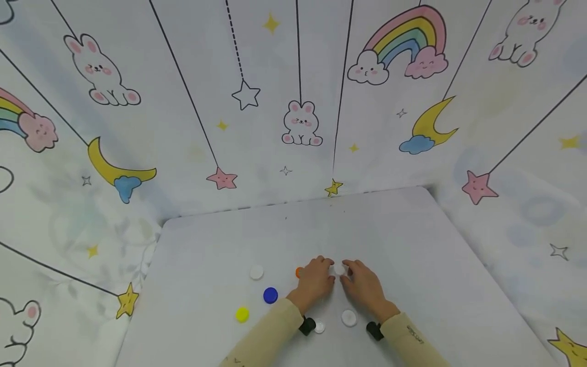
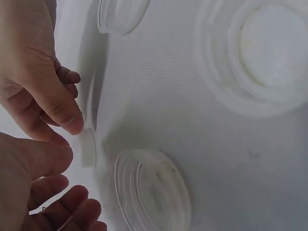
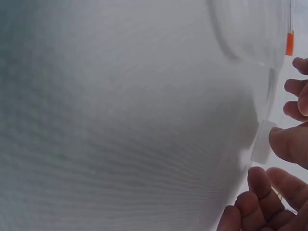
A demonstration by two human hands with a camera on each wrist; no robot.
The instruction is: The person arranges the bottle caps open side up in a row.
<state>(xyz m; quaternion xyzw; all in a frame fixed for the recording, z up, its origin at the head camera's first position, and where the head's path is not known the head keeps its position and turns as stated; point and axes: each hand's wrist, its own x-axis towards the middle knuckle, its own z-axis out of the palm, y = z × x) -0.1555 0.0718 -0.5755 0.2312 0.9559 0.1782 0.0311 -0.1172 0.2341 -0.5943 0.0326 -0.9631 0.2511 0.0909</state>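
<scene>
A small white bottle cap lies on the white table between my two hands. My left hand is at its left, fingers loosely bent, with the thumb close to the cap. From the other side comes my right hand, its fingers also loosely bent. The right thumb tip overlaps the edge of the white cap in the right wrist view. Just behind the left hand, an orange cap is partly hidden.
Left of the hands lie a white cap, a blue cap and a yellow cap. Nearer the body are two whitish round caps. A clear, ridged round lid shows in the left wrist view. Patterned cloth surrounds the table.
</scene>
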